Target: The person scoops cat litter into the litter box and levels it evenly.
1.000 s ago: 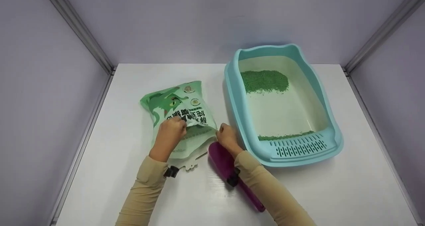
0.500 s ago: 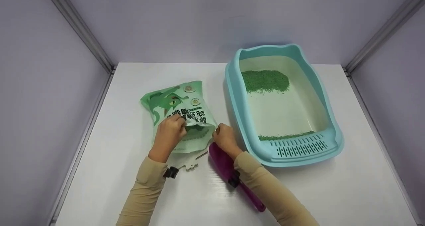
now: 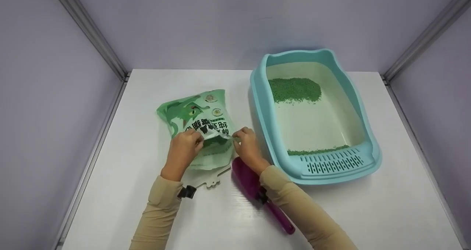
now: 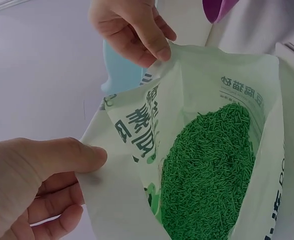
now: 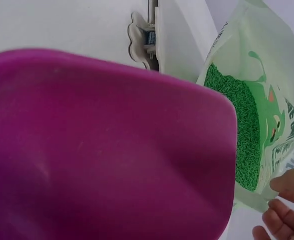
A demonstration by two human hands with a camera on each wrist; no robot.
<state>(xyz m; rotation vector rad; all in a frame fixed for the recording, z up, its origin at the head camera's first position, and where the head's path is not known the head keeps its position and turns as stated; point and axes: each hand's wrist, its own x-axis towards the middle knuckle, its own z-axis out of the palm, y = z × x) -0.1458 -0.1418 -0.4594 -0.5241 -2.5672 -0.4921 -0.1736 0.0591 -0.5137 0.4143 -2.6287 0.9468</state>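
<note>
A light green bag of cat litter (image 3: 198,114) lies on the table with its mouth gaping toward me. Green litter pellets (image 4: 207,175) show inside it in the left wrist view. My left hand (image 3: 184,147) pinches the upper edge of the mouth between thumb and fingers. At the right corner of the mouth, my right hand (image 3: 248,147) pinches the edge. Below my right wrist lies a purple scoop (image 3: 246,176), which fills much of the right wrist view. A white clip with a scalloped edge and a spring (image 5: 149,37) lies in front of the bag, partly hidden.
To the right stands a blue litter tray (image 3: 263,106) with a pile of green pellets (image 3: 296,90) at its back and a thin line of them near the front grating. Pale walls (image 3: 206,25) enclose the white table (image 3: 110,169) at the back and sides.
My right hand has moved slightly up and left along the bag's edge, its fingers less curled. The bag's mouth has spread and its lower flap has drawn up. The scoop and tray stay put.
</note>
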